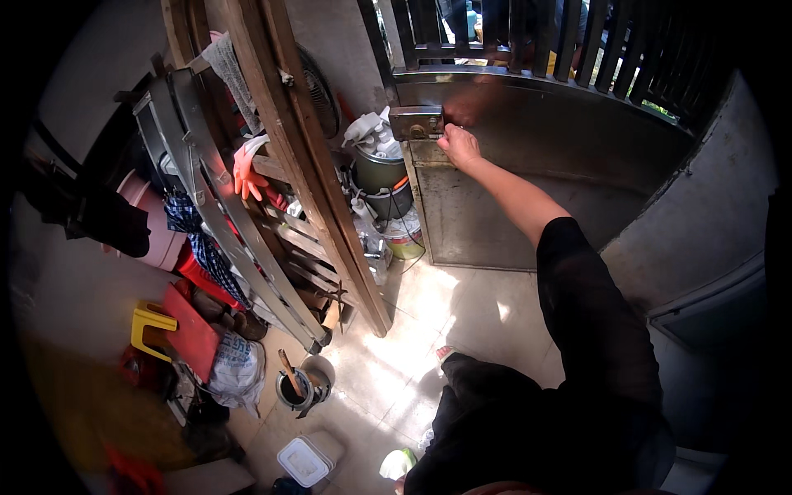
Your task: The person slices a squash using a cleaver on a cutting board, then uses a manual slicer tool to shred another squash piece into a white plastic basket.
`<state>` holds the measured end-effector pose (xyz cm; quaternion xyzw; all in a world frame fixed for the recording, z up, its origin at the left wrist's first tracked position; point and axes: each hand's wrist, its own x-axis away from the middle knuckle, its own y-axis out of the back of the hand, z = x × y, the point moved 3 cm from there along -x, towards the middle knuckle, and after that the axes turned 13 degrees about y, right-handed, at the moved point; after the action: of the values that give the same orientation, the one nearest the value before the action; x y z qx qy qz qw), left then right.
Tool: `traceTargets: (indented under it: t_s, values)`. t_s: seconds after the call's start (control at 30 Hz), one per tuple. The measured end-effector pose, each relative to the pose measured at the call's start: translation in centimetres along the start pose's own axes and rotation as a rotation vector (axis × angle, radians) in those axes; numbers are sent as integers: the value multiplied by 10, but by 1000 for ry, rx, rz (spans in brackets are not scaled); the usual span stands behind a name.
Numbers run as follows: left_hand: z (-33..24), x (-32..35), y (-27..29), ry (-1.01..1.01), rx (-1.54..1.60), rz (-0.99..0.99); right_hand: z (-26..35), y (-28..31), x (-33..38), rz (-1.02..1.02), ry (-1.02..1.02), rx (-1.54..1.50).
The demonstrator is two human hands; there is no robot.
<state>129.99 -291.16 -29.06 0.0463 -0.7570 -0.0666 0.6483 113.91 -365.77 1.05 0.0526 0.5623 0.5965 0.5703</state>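
My right hand (460,147) reaches forward with its fingers closed at the right end of a metal box lock (417,124). A small latch part there is mostly hidden by the fingers. The lock sits at the left edge of a metal gate (511,214), which has a solid lower panel and dark upright bars above. At the bottom edge, a sliver of my left hand (400,487) shows against a pale green and white thing (398,464), which it seems to hold. Its fingers are mostly out of sight.
A wooden ladder-like frame (309,165) and a folded metal ladder (219,198) lean at the left. Buckets (381,177) with bottles stand behind. A bucket (294,388), white lidded tub (305,460), yellow stool (152,328) and sack (238,367) are on the floor.
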Motion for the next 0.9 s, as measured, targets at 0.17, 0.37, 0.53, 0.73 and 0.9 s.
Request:
traceTargets:
  t_s: [0.17, 0.37, 0.53, 0.73, 0.9]
  values:
    - [29, -11, 35, -12, 17, 61, 49, 96, 55, -36, 180, -96]
    - [79, -5, 90, -24, 17, 65, 42, 291, 50, -622, 393, 132]
    - [164, -6, 136, -15, 82, 32, 24, 341, 49, -478, 248, -47]
    - [326, -1, 176, 48, 229, -58, 19, 387, 93, -701, 568, -116]
    - [447, 24, 194, 94, 321, -126, 9, 405, 123, -531, 621, -326]
